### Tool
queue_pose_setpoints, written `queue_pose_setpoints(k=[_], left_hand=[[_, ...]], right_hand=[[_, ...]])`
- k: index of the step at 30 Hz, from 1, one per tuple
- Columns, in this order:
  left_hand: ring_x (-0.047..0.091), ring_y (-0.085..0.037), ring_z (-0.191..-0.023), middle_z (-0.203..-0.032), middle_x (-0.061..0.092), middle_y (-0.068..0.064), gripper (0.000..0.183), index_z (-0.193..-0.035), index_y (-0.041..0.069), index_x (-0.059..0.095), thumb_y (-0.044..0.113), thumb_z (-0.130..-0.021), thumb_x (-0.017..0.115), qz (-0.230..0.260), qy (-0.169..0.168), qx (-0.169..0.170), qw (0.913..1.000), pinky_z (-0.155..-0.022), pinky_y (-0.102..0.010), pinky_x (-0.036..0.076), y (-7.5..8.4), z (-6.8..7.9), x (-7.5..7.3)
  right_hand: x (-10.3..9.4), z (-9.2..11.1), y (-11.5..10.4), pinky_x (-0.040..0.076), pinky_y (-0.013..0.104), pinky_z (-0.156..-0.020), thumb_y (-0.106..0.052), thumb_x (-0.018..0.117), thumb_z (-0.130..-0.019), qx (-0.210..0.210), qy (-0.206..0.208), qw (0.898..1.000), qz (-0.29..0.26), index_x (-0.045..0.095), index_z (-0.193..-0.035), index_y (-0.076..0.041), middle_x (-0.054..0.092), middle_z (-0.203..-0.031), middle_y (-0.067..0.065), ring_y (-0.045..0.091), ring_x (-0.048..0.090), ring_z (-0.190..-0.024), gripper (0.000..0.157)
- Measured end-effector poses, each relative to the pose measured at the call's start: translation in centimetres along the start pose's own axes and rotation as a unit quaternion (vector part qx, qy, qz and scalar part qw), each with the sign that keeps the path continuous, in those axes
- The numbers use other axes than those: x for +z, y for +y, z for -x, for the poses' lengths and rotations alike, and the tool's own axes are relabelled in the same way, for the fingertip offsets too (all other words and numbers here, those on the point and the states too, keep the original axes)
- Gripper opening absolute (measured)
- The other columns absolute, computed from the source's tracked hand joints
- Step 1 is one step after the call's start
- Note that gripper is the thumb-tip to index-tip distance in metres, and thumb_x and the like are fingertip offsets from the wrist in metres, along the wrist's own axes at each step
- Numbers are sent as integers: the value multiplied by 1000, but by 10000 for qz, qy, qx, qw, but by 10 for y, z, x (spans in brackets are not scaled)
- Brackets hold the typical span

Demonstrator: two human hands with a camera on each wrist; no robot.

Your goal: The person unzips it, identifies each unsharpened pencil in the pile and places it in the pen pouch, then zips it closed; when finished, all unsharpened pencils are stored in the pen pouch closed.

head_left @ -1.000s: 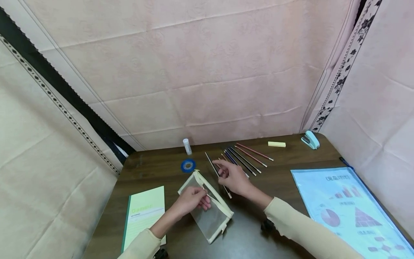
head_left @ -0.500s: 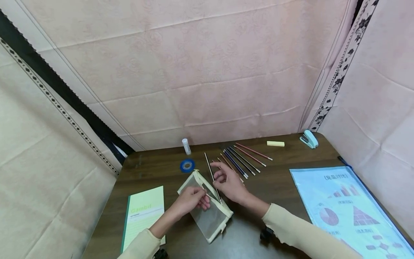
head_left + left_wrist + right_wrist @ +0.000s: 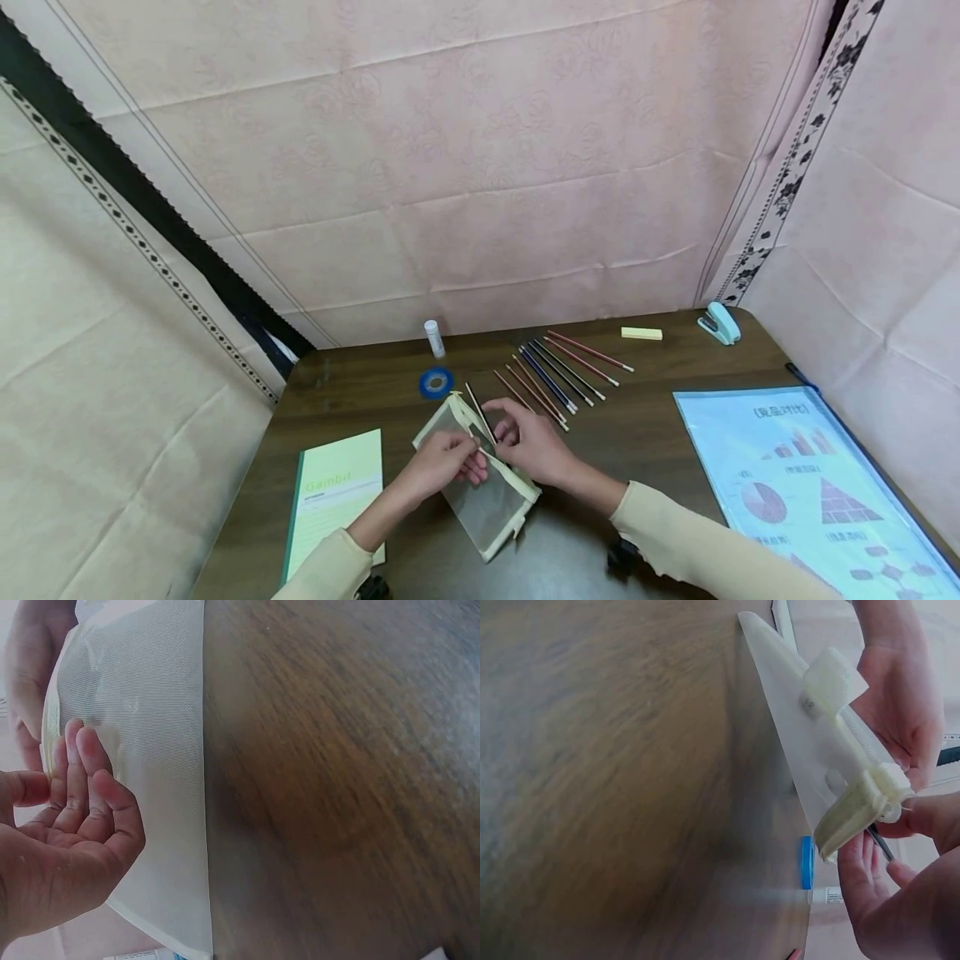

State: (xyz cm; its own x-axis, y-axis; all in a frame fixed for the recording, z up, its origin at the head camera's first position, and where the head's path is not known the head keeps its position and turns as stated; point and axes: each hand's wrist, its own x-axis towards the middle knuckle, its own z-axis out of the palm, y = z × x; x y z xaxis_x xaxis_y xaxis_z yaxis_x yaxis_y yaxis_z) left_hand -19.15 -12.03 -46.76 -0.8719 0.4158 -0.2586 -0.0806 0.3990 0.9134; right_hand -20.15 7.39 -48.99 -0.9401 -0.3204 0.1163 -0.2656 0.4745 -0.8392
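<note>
So a see-through mesh pouch with a cream trim is being held at an angle over the brown table, just right of a pale green notebook. Its edge is pinched between thumb and forefinger of the left hand, with the other fingers held loosely, not clamped on anything.

A dark pencil is being gripped by the right hand, thumb and fingers clamped on it. It's held slanted right at the pouch's mouth, far end poking up past the fingers. How much of it is tucked inside can't really be told, since the near end is hidden by the hand and trim.

More pencils are fanned out behind and to the right of that hand, white-tipped ends toward the person. A roll of blue tape is sat just beyond the pouch, with a white tube stood behind it. Farther right, a small yellow block and a light blue stapler are placed near the back edge, and a blue folder is laid nearer the person.
</note>
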Motion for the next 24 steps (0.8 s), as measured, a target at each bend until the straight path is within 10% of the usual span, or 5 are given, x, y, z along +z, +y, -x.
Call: queue_pose_setpoints(k=[24], left_hand=[[71, -21, -76, -86, 73, -16, 35, -91, -1, 68, 25, -101, 47, 189, -46, 144, 9997, -75, -38, 59, -11, -4, 2]], right_hand=[[2, -5, 6, 50, 24, -62, 6, 62, -82, 261, -976, 9927, -663, 52, -133, -16, 66, -92, 12, 18, 61, -76, 57]])
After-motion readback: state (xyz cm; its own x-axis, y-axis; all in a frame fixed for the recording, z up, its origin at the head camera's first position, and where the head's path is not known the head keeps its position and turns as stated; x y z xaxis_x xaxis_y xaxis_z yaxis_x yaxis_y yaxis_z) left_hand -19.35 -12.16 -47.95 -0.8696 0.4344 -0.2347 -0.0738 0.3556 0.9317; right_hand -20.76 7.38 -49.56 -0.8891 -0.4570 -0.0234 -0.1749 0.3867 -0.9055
